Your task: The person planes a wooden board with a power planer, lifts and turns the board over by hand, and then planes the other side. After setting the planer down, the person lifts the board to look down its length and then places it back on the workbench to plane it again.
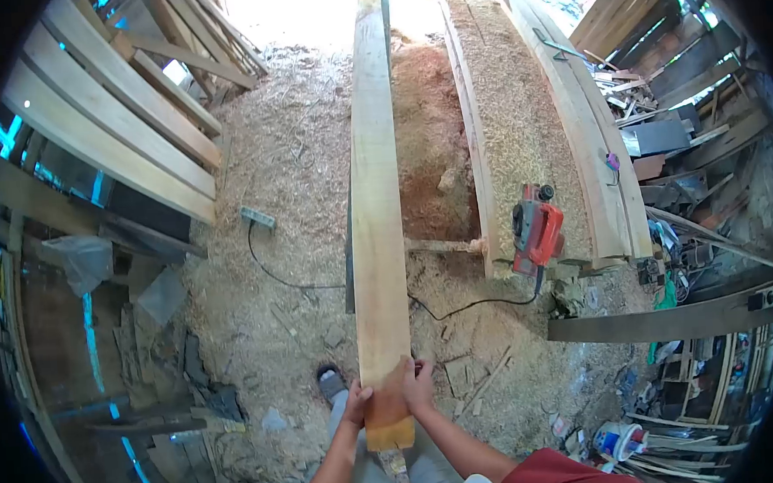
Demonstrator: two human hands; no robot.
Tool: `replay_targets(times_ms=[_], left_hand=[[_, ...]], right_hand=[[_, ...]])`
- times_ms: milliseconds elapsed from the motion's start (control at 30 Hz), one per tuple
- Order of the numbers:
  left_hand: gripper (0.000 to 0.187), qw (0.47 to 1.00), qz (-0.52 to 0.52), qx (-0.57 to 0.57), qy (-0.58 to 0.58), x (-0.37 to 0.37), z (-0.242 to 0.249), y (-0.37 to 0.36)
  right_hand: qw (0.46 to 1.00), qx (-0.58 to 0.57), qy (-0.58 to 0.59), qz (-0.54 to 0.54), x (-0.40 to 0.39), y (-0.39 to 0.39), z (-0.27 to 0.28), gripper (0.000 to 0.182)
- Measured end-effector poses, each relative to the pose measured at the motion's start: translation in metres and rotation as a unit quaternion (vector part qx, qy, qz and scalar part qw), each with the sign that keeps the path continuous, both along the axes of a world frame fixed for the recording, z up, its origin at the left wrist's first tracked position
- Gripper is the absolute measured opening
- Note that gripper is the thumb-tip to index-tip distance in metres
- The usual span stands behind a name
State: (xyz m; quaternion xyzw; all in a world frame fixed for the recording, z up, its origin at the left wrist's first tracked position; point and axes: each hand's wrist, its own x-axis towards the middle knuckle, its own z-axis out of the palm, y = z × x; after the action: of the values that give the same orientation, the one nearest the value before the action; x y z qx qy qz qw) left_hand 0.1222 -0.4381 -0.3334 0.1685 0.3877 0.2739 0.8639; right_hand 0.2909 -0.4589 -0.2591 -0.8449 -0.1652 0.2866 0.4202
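Note:
A long pale wooden plank (375,198) runs from the middle bottom of the view straight away to the top. My left hand (357,404) grips its near end on the left edge. My right hand (418,385) grips the same end on the right edge. The plank's near tip (390,434) is darker and orange-brown. Below the plank, my foot in a grey sandal (331,383) stands on the sawdust.
A red electric planer (536,232) rests on shaving-covered boards (520,121) at right, its black cord (460,308) trailing over the sawdust floor. A power strip (258,217) lies left of the plank. Stacked planks (109,116) lean at upper left; scrap wood (687,138) clutters the right.

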Motion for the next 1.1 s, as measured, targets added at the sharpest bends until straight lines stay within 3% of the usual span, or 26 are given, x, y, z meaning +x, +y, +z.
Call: replay_targets(times_ms=[200,367,500,667,733,800,867,967,1033,1100], left_hand=[[0.078,1.0,-0.008,0.01,0.013,-0.002,-0.033,0.0],[0.074,1.0,0.001,0.009,0.027,-0.002,-0.024,-0.001],[0.059,0.993,-0.018,0.06,0.104,-0.007,-0.026,0.001],[0.048,0.959,-0.138,0.09,0.23,-0.026,0.003,0.014],[0.048,0.945,-0.117,0.127,0.277,-0.036,-0.004,0.023],[0.044,0.939,-0.061,0.141,0.308,-0.054,0.011,0.027],[0.041,0.939,-0.064,0.144,0.305,-0.069,0.044,0.049],[0.036,0.942,-0.087,0.159,0.281,-0.101,0.091,0.088],[0.034,0.969,-0.081,0.114,0.204,-0.125,0.126,0.109],[0.033,0.964,-0.086,0.118,0.222,-0.16,0.158,0.132]], right_hand=[[1.0,0.007,0.022,-0.01,0.002,0.0,-0.031,0.041],[0.999,-0.013,0.015,0.034,0.005,-0.006,-0.047,0.045],[0.998,0.013,0.029,0.048,0.009,-0.004,-0.039,0.047],[0.991,-0.097,0.064,0.06,0.011,0.002,0.003,0.051],[0.991,-0.104,0.003,0.085,0.01,-0.002,0.003,0.051],[0.985,-0.122,-0.053,0.112,0.003,-0.008,0.026,0.052],[0.987,-0.118,-0.066,0.083,-0.001,0.004,0.072,0.053],[0.984,-0.092,-0.117,0.098,-0.006,0.011,0.088,0.048],[0.988,-0.079,-0.115,0.071,-0.022,0.026,0.114,0.047],[0.99,-0.06,-0.12,0.052,-0.038,0.047,0.133,0.046]])
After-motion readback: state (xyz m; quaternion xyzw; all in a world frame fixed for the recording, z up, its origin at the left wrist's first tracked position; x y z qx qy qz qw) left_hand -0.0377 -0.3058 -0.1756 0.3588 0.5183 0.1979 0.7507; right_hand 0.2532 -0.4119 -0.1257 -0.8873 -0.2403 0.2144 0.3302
